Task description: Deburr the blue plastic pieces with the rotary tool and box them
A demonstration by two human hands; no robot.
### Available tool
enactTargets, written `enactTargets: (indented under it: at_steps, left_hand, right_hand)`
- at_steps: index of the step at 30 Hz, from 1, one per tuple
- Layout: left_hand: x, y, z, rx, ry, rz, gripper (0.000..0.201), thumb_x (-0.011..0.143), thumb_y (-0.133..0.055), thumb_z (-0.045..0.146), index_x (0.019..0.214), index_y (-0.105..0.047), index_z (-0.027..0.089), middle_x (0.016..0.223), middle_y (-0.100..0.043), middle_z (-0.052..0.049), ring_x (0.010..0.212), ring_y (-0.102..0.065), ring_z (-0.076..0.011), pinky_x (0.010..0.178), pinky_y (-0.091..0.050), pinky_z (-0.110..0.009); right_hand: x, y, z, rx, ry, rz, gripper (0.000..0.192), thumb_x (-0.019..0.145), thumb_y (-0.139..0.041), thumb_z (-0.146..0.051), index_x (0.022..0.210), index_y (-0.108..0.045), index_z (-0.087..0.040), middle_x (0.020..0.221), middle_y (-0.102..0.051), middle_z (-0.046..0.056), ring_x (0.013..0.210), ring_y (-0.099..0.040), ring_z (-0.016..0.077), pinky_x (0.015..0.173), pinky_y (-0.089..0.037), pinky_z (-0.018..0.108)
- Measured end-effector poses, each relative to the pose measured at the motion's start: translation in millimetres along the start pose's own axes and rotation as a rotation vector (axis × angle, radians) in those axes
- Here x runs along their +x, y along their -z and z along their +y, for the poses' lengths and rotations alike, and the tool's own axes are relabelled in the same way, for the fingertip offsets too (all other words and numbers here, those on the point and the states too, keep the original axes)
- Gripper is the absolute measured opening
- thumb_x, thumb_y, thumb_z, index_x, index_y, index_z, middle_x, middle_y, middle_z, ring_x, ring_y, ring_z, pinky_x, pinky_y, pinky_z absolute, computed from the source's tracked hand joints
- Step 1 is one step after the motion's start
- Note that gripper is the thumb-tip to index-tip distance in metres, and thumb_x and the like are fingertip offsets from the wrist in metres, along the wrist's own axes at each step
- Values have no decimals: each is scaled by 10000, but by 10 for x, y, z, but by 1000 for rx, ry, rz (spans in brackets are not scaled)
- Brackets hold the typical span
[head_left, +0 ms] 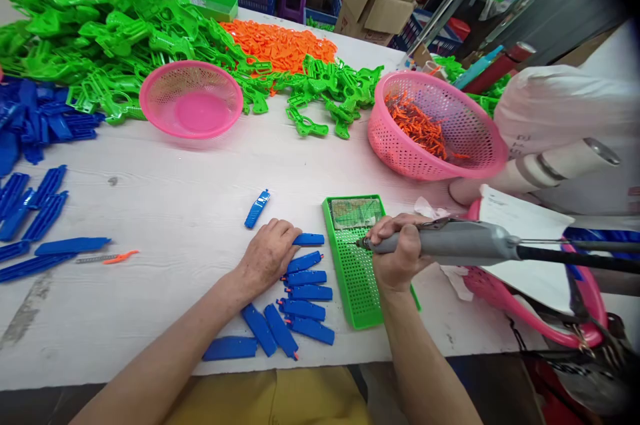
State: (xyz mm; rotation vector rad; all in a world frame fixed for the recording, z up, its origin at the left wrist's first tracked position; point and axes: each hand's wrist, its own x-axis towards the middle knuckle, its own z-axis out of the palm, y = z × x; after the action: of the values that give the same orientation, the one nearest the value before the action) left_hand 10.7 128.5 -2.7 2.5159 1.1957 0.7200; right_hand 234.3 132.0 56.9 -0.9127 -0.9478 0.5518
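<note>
My right hand (400, 251) is wrapped around a grey electric screwdriver (450, 243), its tip pointing left over a shallow green basket (355, 278). A patterned green card-like piece (356, 213) lies at the basket's far end. On the table, my left hand (270, 251) has its fingers closed over one end of a blue plastic piece (310, 239); its fingertips are partly hidden. Several similar blue pieces (306, 309) lie in a column below it, some with orange tips sticking out. Another blue piece (257, 209) rests just beyond my left hand.
Green toy-gun halves (110, 31) and orange parts (285, 45) are heaped at the back. A pink basket (200, 108) stands before them; another pink basket (385, 138) holds thin orange parts. Blue parts (30, 118) lie left, near a spring (95, 258). At right are a flask (560, 168) and cables.
</note>
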Motion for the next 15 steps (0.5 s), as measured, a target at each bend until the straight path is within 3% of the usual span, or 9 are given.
enactTargets:
  at_steps: [6, 11, 15]
  left_hand:
    - [-38, -29, -31, -131, -15, 22, 317, 972, -595, 196, 1284, -546, 170, 1134, -655, -103, 1030, -612, -255, 885, -566, -435]
    - [-42, -48, -72, -141, -6, 0, 145, 974, -584, 201, 1115, -611, 183, 1036, -656, -78, 971, -606, -244, 843, -544, -415]
    - [-33, -53, -59, -159, -4, 3, 142, 976, -589, 207, 1114, -616, 187, 1028, -658, -67, 965, -596, -236, 837, -526, -397]
  right_hand:
    - [43, -22, -138, 37, 45, -1, 109, 850, -613, -294, 797, -570, -209, 573, -515, -84, 405, -482, 99, 416, -444, 267]
    - [-4, -212, -267, 102, 49, -89, 127, 872, -593, -344, 840, -571, -224, 601, -527, -83, 404, -485, 94, 407, -437, 257]
    - [-109, -403, -210, 106, 8, -152, 124, 878, -601, -355, 856, -564, -239, 609, -511, -86, 424, -496, 91, 417, -457, 250]
